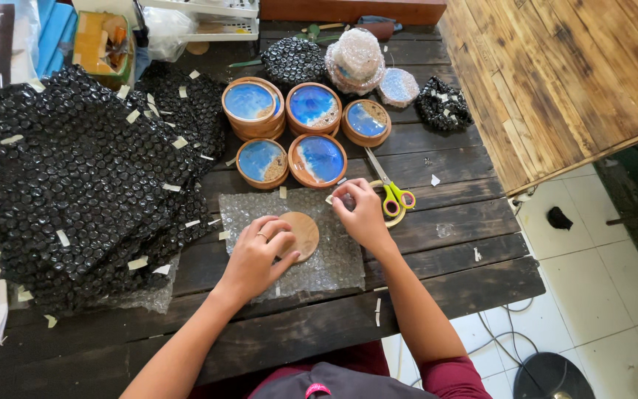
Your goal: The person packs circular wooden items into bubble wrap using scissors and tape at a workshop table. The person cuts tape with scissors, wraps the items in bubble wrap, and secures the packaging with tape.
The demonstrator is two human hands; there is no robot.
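A round wooden coaster (303, 233) lies face down on a clear sheet of bubble wrap (334, 258) on the dark wooden table (452, 236). My left hand (258, 255) rests on the coaster's left side, fingers spread over it, a ring on one finger. My right hand (359, 213) pinches the upper right edge of the bubble wrap, close to a small piece of tape. Yellow-handled scissors (391, 191) lie just right of that hand.
Several round wooden coasters with blue resin tops (317, 159) stand behind the sheet. Wrapped bundles (354, 59) sit further back. A big pile of black bubble wrap (83, 177) with tape bits fills the left. A lighter wooden table (563, 74) stands at right; cables on the tiled floor (599, 288).
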